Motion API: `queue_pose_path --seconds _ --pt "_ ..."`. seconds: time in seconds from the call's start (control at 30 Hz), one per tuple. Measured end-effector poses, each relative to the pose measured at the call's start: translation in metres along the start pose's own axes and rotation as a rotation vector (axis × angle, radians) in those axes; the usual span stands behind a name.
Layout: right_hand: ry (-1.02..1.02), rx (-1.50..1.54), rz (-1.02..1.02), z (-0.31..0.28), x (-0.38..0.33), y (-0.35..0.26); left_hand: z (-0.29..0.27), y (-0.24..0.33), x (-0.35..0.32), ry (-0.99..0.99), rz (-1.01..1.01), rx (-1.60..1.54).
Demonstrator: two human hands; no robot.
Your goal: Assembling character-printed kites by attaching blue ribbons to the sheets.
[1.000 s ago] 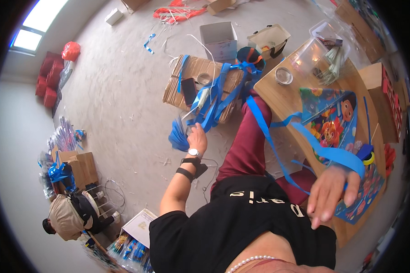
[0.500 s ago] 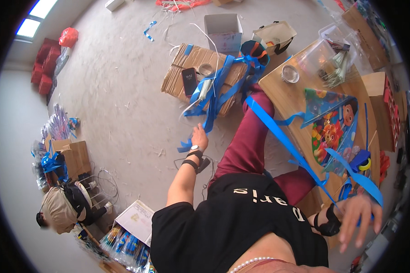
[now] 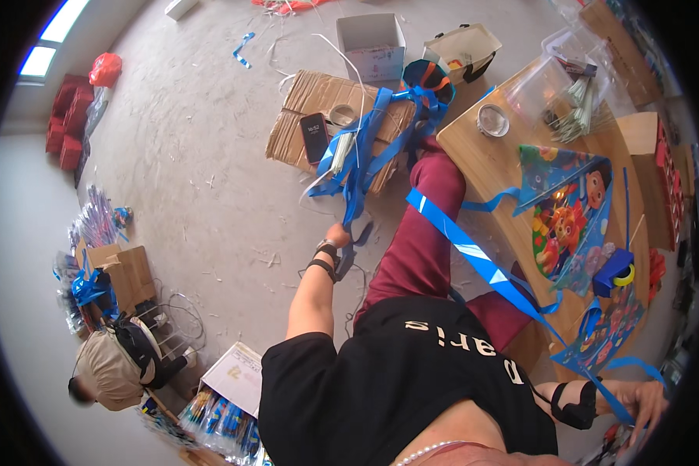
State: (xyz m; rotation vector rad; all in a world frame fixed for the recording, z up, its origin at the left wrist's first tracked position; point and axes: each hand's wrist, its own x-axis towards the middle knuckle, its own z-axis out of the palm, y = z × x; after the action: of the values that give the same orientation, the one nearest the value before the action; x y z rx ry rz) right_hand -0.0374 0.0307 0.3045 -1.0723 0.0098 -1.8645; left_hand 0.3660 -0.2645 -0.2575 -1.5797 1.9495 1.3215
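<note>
Left hand (image 3: 335, 235): just below the cardboard stack, its fingers curled closed on blue strips (image 3: 353, 198) that run up onto the stack.
Right hand (image 3: 646, 405): out at the lower right of the view, fingers partly spread and loosely bent; I cannot tell whether they grip anything.
Long blue ribbon (image 3: 481, 260): stretched from above the maroon trouser leg (image 3: 419, 248), past the near edge of the counter, to the right hand (a pale sheen shows along part of it).
Cardboard stack (image 3: 293, 116): beyond the left hand, carrying a tangle of the blue strips, a dark phone (image 3: 314, 138) and a tape roll (image 3: 342, 115) just beside it.
Counter (image 3: 474, 147): to the person's right, with a colourful printed sheet (image 3: 559, 225), a blue-and-yellow tape dispenser (image 3: 613, 272) resting near it, and a round clear container (image 3: 492, 120) toward the far corner.
Floor (image 3: 202, 132): an open white box (image 3: 370, 60) and a cream bag (image 3: 462, 50) stand beyond the cardboard stack.
Co-worker (image 3: 110, 371): at the lower left, in a beige top, near an open brown carton (image 3: 129, 278).
</note>
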Motion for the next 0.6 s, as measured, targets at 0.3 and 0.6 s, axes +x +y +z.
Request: queue_pose_path --seconds 0.3,0.6 --pt "0.391 -0.105 0.192 -0.027 -0.087 -0.080 -0.078 0.074 0.065 0.894 0.122 -0.073" --pt "1.246 -0.370 0.105 -0.084 -0.085 0.073 -0.119 0.095 0.098 0.797 -0.226 -0.005"
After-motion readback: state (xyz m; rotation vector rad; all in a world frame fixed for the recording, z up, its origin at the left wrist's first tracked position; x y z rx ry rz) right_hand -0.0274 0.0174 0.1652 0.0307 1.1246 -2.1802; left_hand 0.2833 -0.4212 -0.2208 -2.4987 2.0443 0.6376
